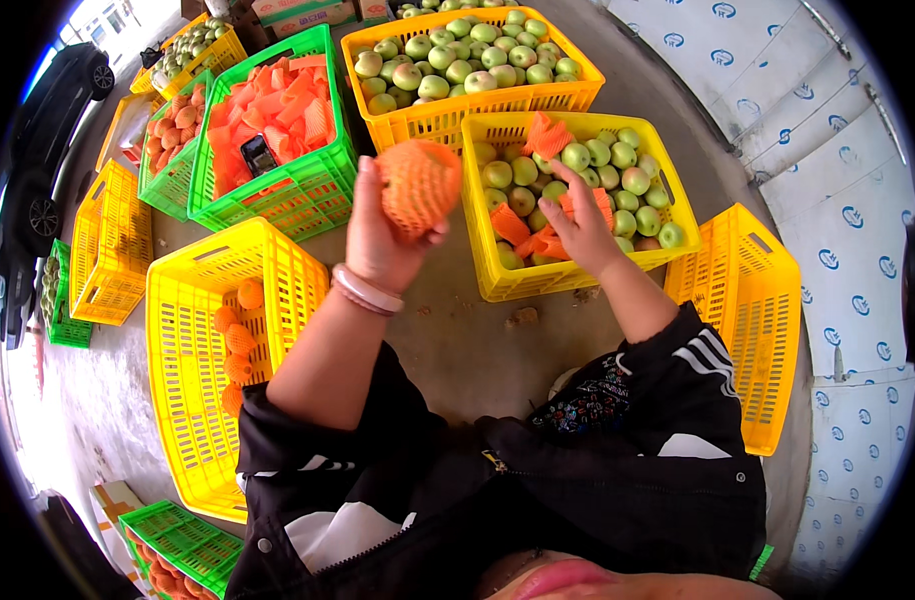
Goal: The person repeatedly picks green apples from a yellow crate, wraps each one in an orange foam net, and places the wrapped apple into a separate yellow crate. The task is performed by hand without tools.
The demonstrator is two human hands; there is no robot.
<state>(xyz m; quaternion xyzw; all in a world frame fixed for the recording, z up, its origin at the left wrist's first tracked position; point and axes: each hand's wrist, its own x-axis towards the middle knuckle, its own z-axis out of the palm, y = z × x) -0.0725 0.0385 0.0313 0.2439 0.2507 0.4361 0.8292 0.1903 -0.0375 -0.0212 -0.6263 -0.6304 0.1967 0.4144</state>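
My left hand (382, 235), a bracelet at its wrist, is wrapped round a fruit in an orange foam net (418, 185), held up near the middle of the view. My right hand (580, 225) is open, fingers apart, over a yellow crate (677, 245) of green apples (635, 182); loose orange foam nets (547, 135) lie among these apples. To the upper left, a green crate (257, 205) is heaped with orange foam nets (245, 105), with a black phone (258, 155) on them. A yellow crate (187, 380) at lower left holds a row of netted fruits (239, 340).
An apple-filled yellow crate (417, 125) stands behind. Yellow crates (752, 330) (112, 255) flank me, with green fruit crates (177, 535) (172, 175) at lower and upper left. A black car (62, 130) stands far left; patterned sheeting (837, 200) covers the right side.
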